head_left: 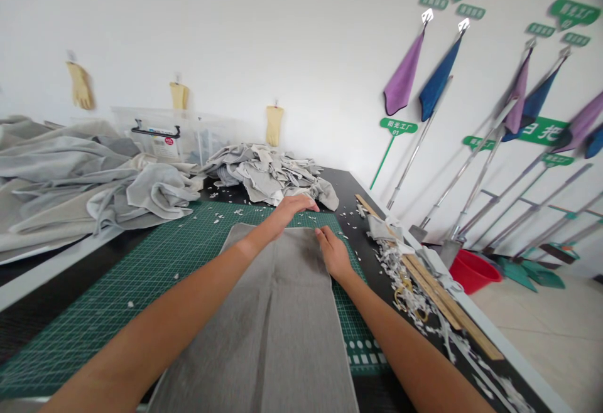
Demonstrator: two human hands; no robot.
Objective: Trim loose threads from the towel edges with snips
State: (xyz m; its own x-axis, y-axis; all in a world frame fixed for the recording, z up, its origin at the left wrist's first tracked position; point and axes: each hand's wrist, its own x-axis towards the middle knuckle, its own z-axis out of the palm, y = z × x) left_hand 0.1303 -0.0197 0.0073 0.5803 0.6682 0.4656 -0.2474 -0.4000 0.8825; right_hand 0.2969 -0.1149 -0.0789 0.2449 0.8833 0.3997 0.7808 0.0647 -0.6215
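A long piece of grey fabric (296, 312) lies over the green cutting mat (141, 287), its far edge near the mat's back. My left hand (296, 207) is at that far edge with its fingers stretched to the right, above the cloth. At the far right corner, my right hand (332, 250) pinches the fabric between thumb and fingers. The two hands are close together but apart.
A heap of grey cloth (61, 174) fills the left, and cloth scraps (273, 171) are piled behind the mat. Wooden strips (438, 294), yellow-handled scissors (404, 294) and shreds lie right. A red bucket (473, 272) stands on the floor.
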